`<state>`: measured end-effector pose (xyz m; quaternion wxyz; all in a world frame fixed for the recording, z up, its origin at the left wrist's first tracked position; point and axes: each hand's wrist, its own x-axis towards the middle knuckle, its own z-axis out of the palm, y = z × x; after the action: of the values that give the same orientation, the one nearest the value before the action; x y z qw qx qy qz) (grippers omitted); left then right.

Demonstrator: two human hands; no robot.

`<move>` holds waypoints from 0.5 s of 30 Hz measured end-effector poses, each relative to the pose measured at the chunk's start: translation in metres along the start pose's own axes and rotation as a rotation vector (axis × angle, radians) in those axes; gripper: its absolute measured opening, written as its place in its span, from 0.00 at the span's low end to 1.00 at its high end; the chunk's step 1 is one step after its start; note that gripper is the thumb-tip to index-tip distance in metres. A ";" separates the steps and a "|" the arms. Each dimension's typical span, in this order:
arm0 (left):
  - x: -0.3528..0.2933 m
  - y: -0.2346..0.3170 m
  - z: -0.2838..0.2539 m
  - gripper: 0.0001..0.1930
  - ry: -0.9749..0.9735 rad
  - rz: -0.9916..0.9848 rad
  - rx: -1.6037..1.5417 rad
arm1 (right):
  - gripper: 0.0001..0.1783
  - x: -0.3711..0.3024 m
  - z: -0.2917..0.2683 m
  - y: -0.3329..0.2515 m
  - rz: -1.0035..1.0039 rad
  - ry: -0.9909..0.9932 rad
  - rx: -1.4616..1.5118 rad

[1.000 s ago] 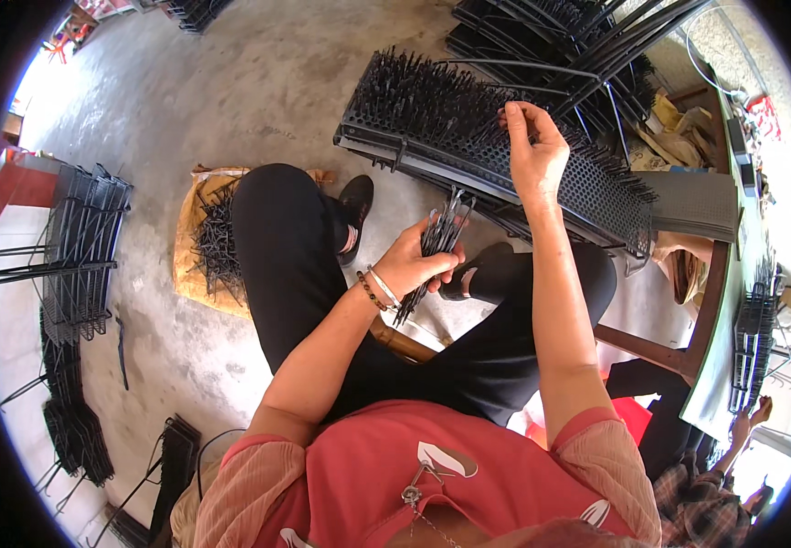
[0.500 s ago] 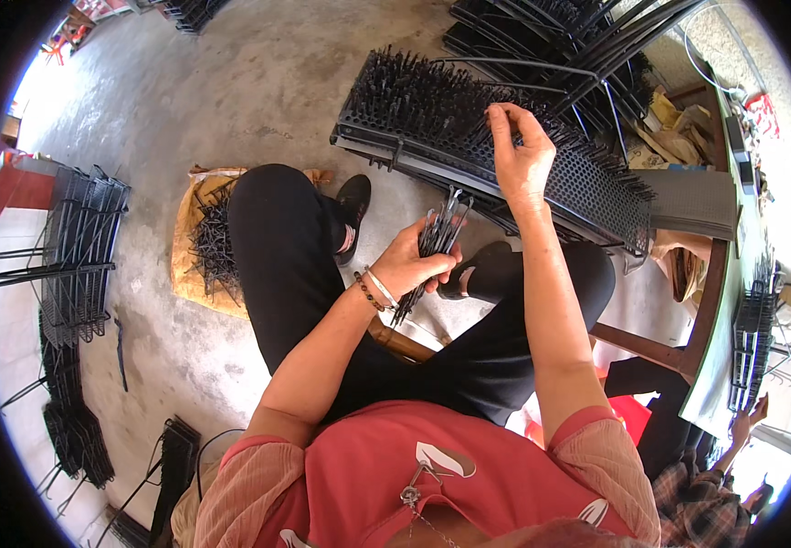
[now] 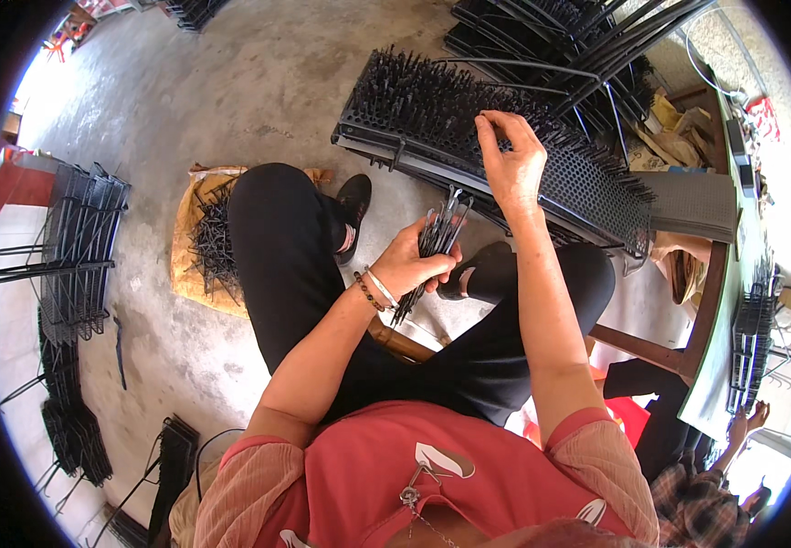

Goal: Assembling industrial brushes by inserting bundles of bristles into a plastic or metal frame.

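Observation:
My left hand (image 3: pixel 403 262) is wrapped round a bundle of thin black metal rods (image 3: pixel 439 236), held over my lap with their tips pointing up and away. My right hand (image 3: pixel 516 163) is over the black perforated rack (image 3: pixel 592 196), its thumb and forefinger pinched at the edge of the filled part. Whatever lies between those fingertips is too small and dark to make out. Many black rods (image 3: pixel 423 87) stand upright in the holes along the rack's far left. Toward the near right, the holes show bare, with rods along the far edge.
A yellow sack (image 3: pixel 184 265) with loose black rods (image 3: pixel 217 237) lies on the floor left of my knee. Black wire racks (image 3: pixel 76 256) stand along the left wall; more frames (image 3: pixel 587 73) are stacked beyond the rack. At right, another person's hand (image 3: pixel 750 420) is by a table (image 3: pixel 711 402).
My right hand has shifted slightly left and nearer to me along the rack, its fingers still pinched. My left hand and its bundle have stayed in place.

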<state>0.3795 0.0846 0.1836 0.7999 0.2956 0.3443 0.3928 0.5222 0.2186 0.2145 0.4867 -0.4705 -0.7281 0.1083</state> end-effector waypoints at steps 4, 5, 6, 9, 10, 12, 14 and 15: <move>0.000 0.000 0.000 0.27 -0.005 0.006 0.001 | 0.06 -0.002 -0.003 -0.003 0.013 0.006 0.027; 0.000 -0.001 -0.001 0.27 -0.008 0.007 -0.003 | 0.06 -0.002 -0.004 -0.003 0.013 0.006 0.028; 0.000 -0.001 0.000 0.27 -0.008 0.007 -0.004 | 0.06 -0.003 -0.004 -0.002 0.010 0.010 0.029; 0.000 0.000 0.000 0.27 0.005 -0.007 0.007 | 0.06 -0.005 -0.006 -0.004 0.007 -0.007 0.021; 0.000 -0.001 0.000 0.27 0.008 -0.003 0.011 | 0.06 -0.004 -0.007 -0.005 0.006 -0.029 0.012; 0.001 -0.001 0.001 0.27 0.011 0.000 0.014 | 0.06 -0.003 -0.006 -0.008 -0.001 -0.037 0.025; 0.000 0.000 0.001 0.27 0.008 0.004 0.014 | 0.06 -0.002 -0.005 -0.008 -0.008 -0.046 0.039; 0.000 0.000 0.001 0.27 0.008 0.004 0.015 | 0.06 -0.001 -0.005 -0.008 -0.002 -0.032 0.019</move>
<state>0.3804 0.0847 0.1840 0.7955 0.3006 0.3496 0.3931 0.5222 0.2120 0.2211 0.4795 -0.4633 -0.7351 0.1223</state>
